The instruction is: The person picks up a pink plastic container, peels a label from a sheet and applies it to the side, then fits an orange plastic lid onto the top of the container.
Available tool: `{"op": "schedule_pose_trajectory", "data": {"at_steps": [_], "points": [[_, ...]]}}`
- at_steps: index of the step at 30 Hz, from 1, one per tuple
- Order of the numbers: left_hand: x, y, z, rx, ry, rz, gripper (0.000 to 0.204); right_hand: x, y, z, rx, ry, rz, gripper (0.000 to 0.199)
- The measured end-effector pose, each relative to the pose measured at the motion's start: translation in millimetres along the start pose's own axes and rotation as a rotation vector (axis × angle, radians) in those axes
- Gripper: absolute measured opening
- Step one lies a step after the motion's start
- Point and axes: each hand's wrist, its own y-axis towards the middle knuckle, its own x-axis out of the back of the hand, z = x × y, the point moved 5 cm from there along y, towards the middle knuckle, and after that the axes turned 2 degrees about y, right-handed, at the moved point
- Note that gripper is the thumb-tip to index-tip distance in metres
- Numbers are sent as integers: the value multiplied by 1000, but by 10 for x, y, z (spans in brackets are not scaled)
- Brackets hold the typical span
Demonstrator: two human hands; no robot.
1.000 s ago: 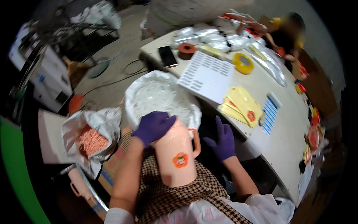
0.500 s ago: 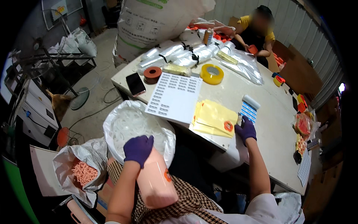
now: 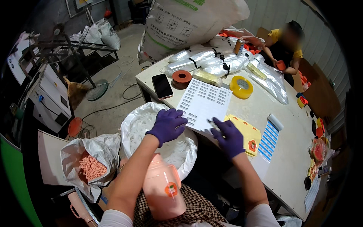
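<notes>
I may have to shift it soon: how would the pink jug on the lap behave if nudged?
The pink jug would probably slide or roll, its rounded body lying tilted on checked cloth, though the handle may limit rolling. Its smooth, shiny surface could be slippery. It looks stiff, showing no dents.

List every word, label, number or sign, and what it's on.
Wording not copied; print stands on:
White sheet: rows of small dark print.
Big white sack: green and dark print, square symbols.
Peach jug: orange sticker, lettering too small to read.
Yellow sheets: similar sticker, equally unreadable.
Blue-and-white strip: too small to read.
Tape roll: marks unreadable.
</notes>
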Motion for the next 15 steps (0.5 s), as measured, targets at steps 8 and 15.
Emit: {"op": "schedule_pose_trajectory", "data": {"at_steps": [8,15], "points": [[-99,87,-190,331,187,225,38,-504,158,29,122,-187,-5,27],[-111,190,-263,348,286,258,31,-647,237,11,69,-274,40,25]]}}
